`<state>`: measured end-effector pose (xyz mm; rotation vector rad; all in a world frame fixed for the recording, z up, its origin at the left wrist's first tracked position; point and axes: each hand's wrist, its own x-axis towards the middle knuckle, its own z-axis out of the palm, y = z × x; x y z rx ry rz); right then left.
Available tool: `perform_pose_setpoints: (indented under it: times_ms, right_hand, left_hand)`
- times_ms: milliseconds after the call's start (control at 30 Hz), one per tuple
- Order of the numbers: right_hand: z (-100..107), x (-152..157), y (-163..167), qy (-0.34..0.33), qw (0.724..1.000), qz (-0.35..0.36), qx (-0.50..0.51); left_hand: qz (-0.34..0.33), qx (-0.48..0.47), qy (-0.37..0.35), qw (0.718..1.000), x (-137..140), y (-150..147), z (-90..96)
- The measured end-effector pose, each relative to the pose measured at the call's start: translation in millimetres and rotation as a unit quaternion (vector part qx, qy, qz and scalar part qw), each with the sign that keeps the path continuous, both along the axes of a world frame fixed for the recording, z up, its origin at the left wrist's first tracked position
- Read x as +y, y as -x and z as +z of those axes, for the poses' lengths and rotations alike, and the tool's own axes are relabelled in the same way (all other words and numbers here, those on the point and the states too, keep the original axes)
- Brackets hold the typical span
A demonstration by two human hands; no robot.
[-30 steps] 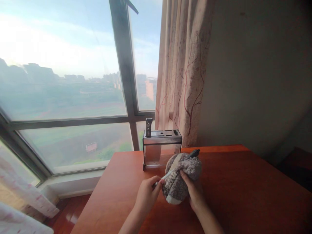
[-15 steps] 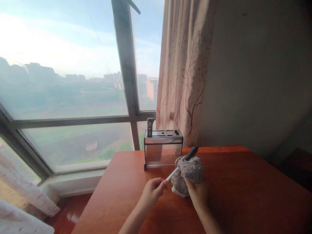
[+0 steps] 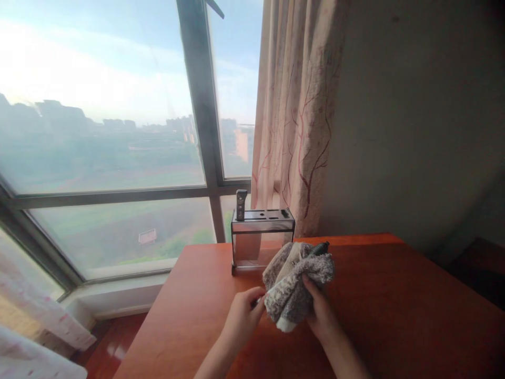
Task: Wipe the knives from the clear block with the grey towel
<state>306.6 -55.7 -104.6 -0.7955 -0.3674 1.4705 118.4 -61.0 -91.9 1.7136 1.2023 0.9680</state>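
My right hand is closed around a fluffy grey-and-white cloth, thumb on top. The cloth is folded over a slim rod whose black handle sticks out at the upper right. Most of the rod's pale shaft is now hidden under the cloth. At the cloth's left edge, my left hand pinches the far end of the rod between thumb and fingers. Just behind the cloth stands a knife block with clear sides and a slotted metal top. One knife stands in its left slot, handle up.
The reddish-brown wooden table carries the block. Behind it are a window frame and a patterned curtain. A grey wall lies to the right, and a pale curtain hangs at the lower left.
The cloth has moved left along the rod to my left hand and spread wider, covering the shaft that showed before. The handle has tilted flatter and shifted slightly right.
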Motion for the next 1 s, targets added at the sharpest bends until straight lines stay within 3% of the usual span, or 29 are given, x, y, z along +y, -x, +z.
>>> perform_pose_setpoints:
  times_ms: [267,433,600,700,833,1000]
  right_hand:
    - [2.2,10.4,1.7,0.059,0.984,-0.079,-0.152]
    - [7.1,9.6,-7.3,0.035,0.999,-0.034,-0.013]
    - [14.5,7.2,-25.8,-0.019,0.994,-0.03,0.099]
    - [13.5,3.4,-27.3,-0.042,0.991,-0.017,0.124]
    - [7.5,-0.2,-18.8,-0.048,0.991,0.014,0.124]
    - [7.6,2.2,-11.9,-0.039,0.993,0.012,0.11]
  left_hand:
    - [0.103,0.164,-0.098,0.976,-2.9,5.8,14.1]
    - [0.114,0.158,-0.103,0.975,-1.8,10.7,16.6]
    - [0.091,0.098,-0.08,0.988,1.5,15.8,14.8]
    - [0.065,0.087,-0.066,0.992,1.2,13.8,13.5]
    - [0.012,0.148,-0.093,0.985,-1.9,7.9,12.4]
    - [0.017,0.194,-0.123,0.973,-4.8,4.0,11.1]
